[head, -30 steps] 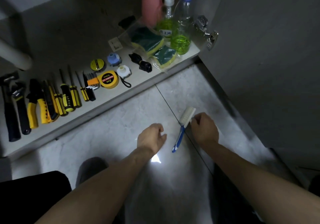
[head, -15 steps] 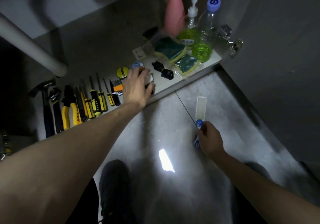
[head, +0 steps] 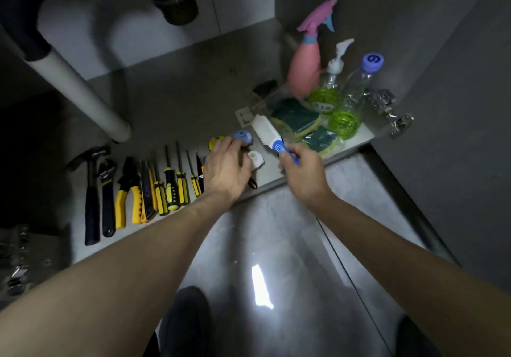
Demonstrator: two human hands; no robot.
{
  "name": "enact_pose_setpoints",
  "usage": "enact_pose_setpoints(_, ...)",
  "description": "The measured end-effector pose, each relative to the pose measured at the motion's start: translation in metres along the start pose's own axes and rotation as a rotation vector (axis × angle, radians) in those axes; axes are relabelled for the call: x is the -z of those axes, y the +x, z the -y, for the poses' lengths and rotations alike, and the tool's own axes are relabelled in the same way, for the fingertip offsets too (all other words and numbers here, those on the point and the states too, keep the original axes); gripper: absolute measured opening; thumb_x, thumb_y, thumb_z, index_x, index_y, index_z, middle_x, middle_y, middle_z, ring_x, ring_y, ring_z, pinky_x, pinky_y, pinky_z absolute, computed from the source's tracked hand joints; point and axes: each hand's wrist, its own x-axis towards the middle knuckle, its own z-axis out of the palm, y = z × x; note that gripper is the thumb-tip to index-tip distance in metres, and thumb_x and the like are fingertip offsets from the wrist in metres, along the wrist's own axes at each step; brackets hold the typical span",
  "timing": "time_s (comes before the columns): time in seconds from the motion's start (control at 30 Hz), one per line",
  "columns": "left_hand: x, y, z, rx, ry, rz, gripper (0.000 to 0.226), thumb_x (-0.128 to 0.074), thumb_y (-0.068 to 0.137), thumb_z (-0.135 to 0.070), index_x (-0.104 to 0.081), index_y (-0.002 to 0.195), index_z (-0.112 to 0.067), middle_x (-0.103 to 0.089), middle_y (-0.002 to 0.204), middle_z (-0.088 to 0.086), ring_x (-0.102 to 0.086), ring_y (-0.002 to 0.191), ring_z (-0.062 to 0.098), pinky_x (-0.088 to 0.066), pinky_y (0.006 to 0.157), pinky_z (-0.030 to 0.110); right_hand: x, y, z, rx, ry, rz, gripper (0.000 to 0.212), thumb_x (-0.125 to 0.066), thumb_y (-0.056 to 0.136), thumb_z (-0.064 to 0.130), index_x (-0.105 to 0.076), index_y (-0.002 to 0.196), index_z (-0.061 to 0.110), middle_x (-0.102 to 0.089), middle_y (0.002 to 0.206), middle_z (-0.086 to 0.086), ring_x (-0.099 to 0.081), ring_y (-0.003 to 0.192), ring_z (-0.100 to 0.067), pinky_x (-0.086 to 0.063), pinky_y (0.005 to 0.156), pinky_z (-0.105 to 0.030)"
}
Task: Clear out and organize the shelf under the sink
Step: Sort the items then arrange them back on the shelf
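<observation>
The shelf (head: 166,107) under the sink holds tools and cleaning items. My right hand (head: 301,174) grips a scrub brush (head: 264,129) by its blue handle, with the white head pointing up-left over the shelf beside the green sponges (head: 297,117). My left hand (head: 226,168) rests palm down on the small items near the shelf's front edge, its fingers curled around a small dark object (head: 243,152). A black strap (head: 253,183) sticks out from under that hand. A blue cap (head: 243,136) and a white cap (head: 255,159) lie at its fingertips.
A hammer (head: 91,190), a wrench, pliers (head: 127,190) and several screwdrivers (head: 171,188) lie in a row at the left. A pink spray bottle (head: 307,66), pump bottle (head: 329,88) and clear bottle (head: 351,107) stand at the right. A white pipe (head: 80,88) slants at left; the door hinge (head: 392,113) is at right.
My right hand lifted the brush off the floor and carried it up over the shelf. My left hand reached from the floor onto the small items on the shelf.
</observation>
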Motion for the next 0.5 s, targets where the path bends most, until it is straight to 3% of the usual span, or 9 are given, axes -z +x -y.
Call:
enact_pose_setpoints(0.1, 0.005, 0.0, 0.008, 0.083, -0.019, -0.011, 0.028, -0.052, 0.091, -0.02, -0.065, 0.115, -0.013, -0.059, 0.118, 0.007, -0.05, 0.112, 0.026, -0.043, 0.096, 0.04, -0.02, 0.024, 0.014, -0.11, -0.048, 0.043, 0.013, -0.052, 0.101, 0.02, -0.066, 0.102, 0.021, -0.072, 0.092, -0.012, -0.067, 0.089, -0.04, -0.054, 0.084, -0.056)
enact_pose_setpoints(0.2, 0.006, 0.003, 0.01, 0.12, -0.04, -0.016, 0.026, -0.051, 0.093, -0.02, -0.065, 0.114, -0.014, -0.058, 0.116, 0.006, -0.049, 0.11, 0.025, -0.043, 0.094, 0.039, -0.026, 0.026, 0.015, -0.17, -0.069, 0.096, 0.021, -0.058, 0.096, 0.014, -0.066, 0.115, 0.015, -0.071, 0.094, -0.02, -0.067, 0.09, -0.043, -0.056, 0.083, -0.057)
enact_pose_setpoints(0.33, 0.005, 0.017, 0.011, 0.147, -0.064, 0.0, 0.029, -0.052, 0.093, -0.02, -0.063, 0.12, -0.017, -0.056, 0.121, 0.004, -0.048, 0.115, 0.025, -0.043, 0.097, 0.041, -0.013, 0.006, 0.005, -0.075, -0.343, 0.102, 0.045, -0.067, 0.088, 0.017, -0.06, 0.132, 0.015, -0.066, 0.105, -0.006, -0.062, 0.093, -0.025, -0.05, 0.081, -0.032)
enact_pose_setpoints(0.43, 0.0, 0.029, 0.01, 0.158, -0.084, 0.012, 0.03, -0.056, 0.091, -0.018, -0.062, 0.121, -0.019, -0.056, 0.122, 0.004, -0.049, 0.117, 0.026, -0.042, 0.096, 0.04, -0.004, -0.004, -0.003, -0.016, -0.505, 0.068, 0.046, -0.064, 0.089, 0.014, -0.059, 0.135, 0.014, -0.065, 0.115, -0.006, -0.06, 0.103, -0.025, -0.043, 0.082, -0.028)
enact_pose_setpoints(0.5, -0.004, 0.038, 0.01, 0.144, -0.082, 0.044, 0.03, -0.06, 0.09, -0.02, -0.062, 0.12, -0.019, -0.058, 0.121, 0.005, -0.05, 0.116, 0.028, -0.043, 0.092, 0.038, -0.002, -0.005, -0.006, 0.0, -0.552, 0.038, 0.043, -0.061, 0.092, 0.011, -0.06, 0.134, 0.015, -0.067, 0.113, -0.006, -0.061, 0.1, -0.024, -0.04, 0.078, -0.025)
